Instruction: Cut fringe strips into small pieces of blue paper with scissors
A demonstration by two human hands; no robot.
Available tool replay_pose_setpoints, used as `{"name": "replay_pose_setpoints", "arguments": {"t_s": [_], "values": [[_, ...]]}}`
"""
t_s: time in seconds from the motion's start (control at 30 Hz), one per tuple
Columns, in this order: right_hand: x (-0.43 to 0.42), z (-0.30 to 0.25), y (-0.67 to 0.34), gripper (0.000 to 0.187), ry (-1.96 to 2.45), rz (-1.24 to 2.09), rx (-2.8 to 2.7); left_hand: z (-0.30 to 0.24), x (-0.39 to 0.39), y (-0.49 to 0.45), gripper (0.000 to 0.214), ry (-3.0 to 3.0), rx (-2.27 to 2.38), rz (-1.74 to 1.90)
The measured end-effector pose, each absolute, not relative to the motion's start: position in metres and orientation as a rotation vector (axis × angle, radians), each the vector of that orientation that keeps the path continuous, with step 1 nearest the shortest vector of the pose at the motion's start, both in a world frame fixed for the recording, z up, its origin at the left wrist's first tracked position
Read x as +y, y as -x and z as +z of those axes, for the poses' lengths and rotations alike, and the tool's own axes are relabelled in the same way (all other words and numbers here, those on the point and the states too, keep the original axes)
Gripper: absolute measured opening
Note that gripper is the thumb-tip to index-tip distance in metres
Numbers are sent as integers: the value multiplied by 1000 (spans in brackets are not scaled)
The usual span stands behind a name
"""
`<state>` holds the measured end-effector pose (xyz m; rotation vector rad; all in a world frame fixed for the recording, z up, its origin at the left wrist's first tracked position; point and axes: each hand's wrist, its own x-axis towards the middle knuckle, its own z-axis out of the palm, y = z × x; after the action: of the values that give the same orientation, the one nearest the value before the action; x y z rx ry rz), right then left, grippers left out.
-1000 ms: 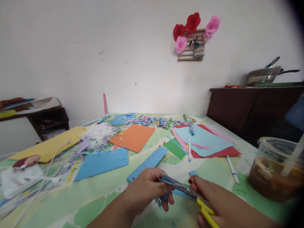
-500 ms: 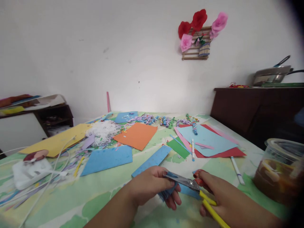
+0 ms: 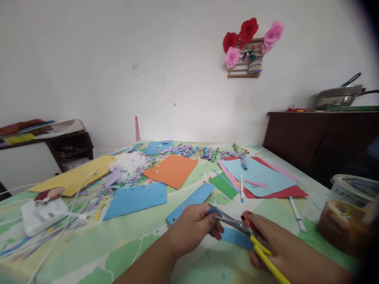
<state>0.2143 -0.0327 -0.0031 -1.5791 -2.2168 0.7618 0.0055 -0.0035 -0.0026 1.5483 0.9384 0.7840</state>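
My right hand (image 3: 268,242) is closed round the yellow handles of a pair of scissors (image 3: 237,225), whose grey blades point left and stand slightly apart. My left hand (image 3: 194,227) is closed in a pinch on a small blue paper piece (image 3: 213,211) at the blade tips. Below the blades a blue paper scrap (image 3: 235,238) lies on the green patterned table (image 3: 124,248). Both hands are low in the middle of the view, near the table's front edge.
Coloured paper sheets cover the table: blue (image 3: 136,199), orange (image 3: 171,169), yellow (image 3: 77,175), and light blue over red (image 3: 260,173). White pens (image 3: 296,213) lie to the right. A plastic cup of brown drink (image 3: 345,215) stands at the right edge. A white charger with cable (image 3: 41,215) lies left.
The fringed blue paper that hung under my left hand no longer shows; only a small piece stays at the blade tips. The scissors have opened a little. The view has shifted slightly.
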Motion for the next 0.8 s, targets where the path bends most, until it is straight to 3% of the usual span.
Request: {"name": "replay_pose_setpoints", "arguments": {"t_s": [0.3, 0.8], "values": [[-35, -8, -218, 54, 1585, 846, -2192, 2, -9, -7, 29, -1626, 901, 681], [-34, -1, -215, 38, 1583, 825, -2255, -4, -7, -6, 30, -1290, 757, 608]]}}
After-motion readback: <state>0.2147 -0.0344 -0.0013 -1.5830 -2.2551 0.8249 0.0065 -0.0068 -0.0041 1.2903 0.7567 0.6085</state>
